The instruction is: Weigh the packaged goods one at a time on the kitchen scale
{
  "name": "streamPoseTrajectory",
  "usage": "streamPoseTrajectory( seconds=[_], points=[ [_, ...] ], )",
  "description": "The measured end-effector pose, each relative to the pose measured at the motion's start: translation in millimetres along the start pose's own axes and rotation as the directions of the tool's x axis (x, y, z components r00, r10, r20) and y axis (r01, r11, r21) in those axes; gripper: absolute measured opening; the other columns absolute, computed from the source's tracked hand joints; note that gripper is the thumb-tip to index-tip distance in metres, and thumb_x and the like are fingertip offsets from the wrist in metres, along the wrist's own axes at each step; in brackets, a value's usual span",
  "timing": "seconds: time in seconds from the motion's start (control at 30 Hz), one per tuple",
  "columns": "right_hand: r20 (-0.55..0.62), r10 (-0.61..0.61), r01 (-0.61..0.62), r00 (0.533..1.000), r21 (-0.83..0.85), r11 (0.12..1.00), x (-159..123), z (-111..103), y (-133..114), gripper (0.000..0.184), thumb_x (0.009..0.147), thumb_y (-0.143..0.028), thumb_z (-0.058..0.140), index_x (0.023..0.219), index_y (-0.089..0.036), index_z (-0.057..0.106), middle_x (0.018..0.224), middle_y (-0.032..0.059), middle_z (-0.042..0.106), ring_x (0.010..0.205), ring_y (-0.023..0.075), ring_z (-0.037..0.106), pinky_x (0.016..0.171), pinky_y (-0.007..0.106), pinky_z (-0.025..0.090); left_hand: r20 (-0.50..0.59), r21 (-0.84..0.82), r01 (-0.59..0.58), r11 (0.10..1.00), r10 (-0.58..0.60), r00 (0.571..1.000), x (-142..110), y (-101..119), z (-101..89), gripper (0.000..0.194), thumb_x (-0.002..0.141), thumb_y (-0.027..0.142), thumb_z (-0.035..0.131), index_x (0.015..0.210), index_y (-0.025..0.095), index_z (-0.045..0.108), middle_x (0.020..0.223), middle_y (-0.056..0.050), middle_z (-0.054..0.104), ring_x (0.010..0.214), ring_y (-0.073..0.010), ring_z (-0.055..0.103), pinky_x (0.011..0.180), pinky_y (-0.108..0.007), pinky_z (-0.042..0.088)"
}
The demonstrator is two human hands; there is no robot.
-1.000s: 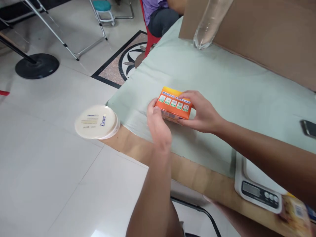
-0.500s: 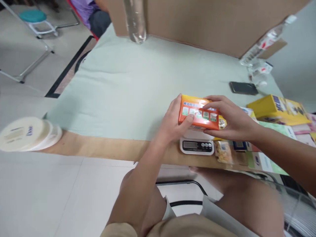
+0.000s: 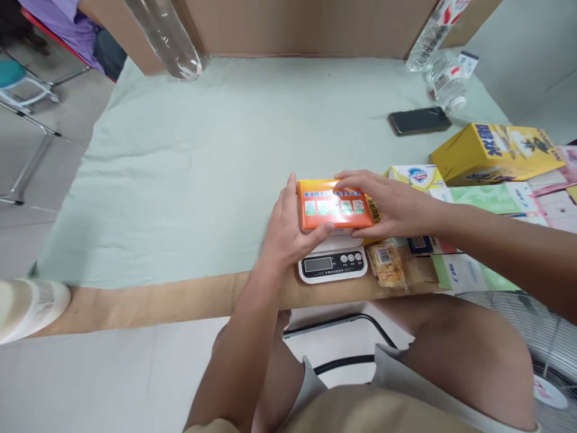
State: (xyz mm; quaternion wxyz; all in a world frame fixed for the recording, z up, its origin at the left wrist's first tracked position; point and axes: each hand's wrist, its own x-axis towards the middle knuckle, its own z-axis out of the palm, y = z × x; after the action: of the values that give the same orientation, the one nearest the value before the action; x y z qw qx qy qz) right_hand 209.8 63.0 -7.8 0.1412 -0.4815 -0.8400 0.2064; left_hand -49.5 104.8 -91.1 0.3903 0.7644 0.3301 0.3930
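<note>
An orange and yellow packet [image 3: 334,211] with printed Chinese text is gripped between both my hands, over a white digital scale [image 3: 332,266]. My left hand [image 3: 288,225] closes on its left end, thumb along the near edge. From the right, my right hand [image 3: 387,204] wraps the other end, fingers across the top. The packet hides most of the scale's plate; whether it touches the plate I cannot tell. The scale's display and buttons face me. Just right of the scale lies a clear snack packet [image 3: 386,264] with a barcode label.
Several boxes, including a tall yellow one [image 3: 496,153] and a yellow-white one [image 3: 417,175], crowd the right side. A phone [image 3: 419,121] and clear bottles [image 3: 446,78] lie behind them. A white tub [image 3: 33,307] stands at the left front edge. A cardboard panel [image 3: 293,27] borders the back.
The camera view has shifted, so the table appears further left and the tub is partly cut off. Both hands still hold the orange packet, now turned more level above the scale.
</note>
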Motion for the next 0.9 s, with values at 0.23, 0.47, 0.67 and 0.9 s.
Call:
streamPoseTrajectory(
  seconds=[0.23,0.47,0.67,0.9],
  points=[
    [-0.057,0.033,-0.036,0.998,-0.040,0.999,-9.3,-3.8,-10.9,0.104,0.077,-0.075,0.078,0.161,-0.027,0.039,0.171,0.0180,0.037,0.159,0.0457,0.036,0.122,0.070,0.042,0.076,-0.163,-0.009,0.987,0.022,0.997,-0.9,-10.7,-9.0,0.126,0.069,0.079,0.081,0.168,0.030,0.020,0.177,-0.019,0.027,0.166,-0.0402,0.026,0.133,-0.055,0.029],
    [-0.035,0.102,-0.104,0.994,-0.061,0.993,-16.0,5.3,-1.5,0.099,0.081,-0.072,0.074,0.161,-0.027,0.037,0.171,0.0200,0.036,0.155,0.0474,0.042,0.114,0.072,0.050,0.153,-0.125,0.050,0.991,-0.030,0.988,0.5,0.4,-9.8,0.122,0.072,0.060,0.087,0.168,0.025,0.021,0.170,-0.020,0.040,0.158,-0.0396,0.042,0.128,-0.055,0.040],
    [-0.058,0.140,-0.144,0.989,-0.075,0.987,-16.3,7.3,0.5,0.095,0.080,-0.067,0.075,0.158,-0.025,0.040,0.159,0.0196,0.053,0.142,0.0439,0.058,0.111,0.066,0.054,0.134,-0.111,0.058,0.992,-0.043,0.990,2.9,2.2,-9.5,0.120,0.071,0.056,0.088,0.167,0.025,0.023,0.168,-0.020,0.043,0.155,-0.0382,0.046,0.127,-0.053,0.041],
    [-0.051,0.171,-0.170,0.984,0.018,0.985,-12.2,8.4,-9.4,0.089,0.083,-0.056,0.076,0.156,-0.022,0.040,0.154,0.0194,0.059,0.133,0.0391,0.066,0.108,0.057,0.058,0.100,-0.092,0.066,0.994,-0.057,0.993,5.3,1.7,-9.2,0.118,0.067,0.061,0.090,0.163,0.023,0.033,0.161,-0.021,0.051,0.149,-0.0397,0.053,0.121,-0.054,0.047]
  ],
)
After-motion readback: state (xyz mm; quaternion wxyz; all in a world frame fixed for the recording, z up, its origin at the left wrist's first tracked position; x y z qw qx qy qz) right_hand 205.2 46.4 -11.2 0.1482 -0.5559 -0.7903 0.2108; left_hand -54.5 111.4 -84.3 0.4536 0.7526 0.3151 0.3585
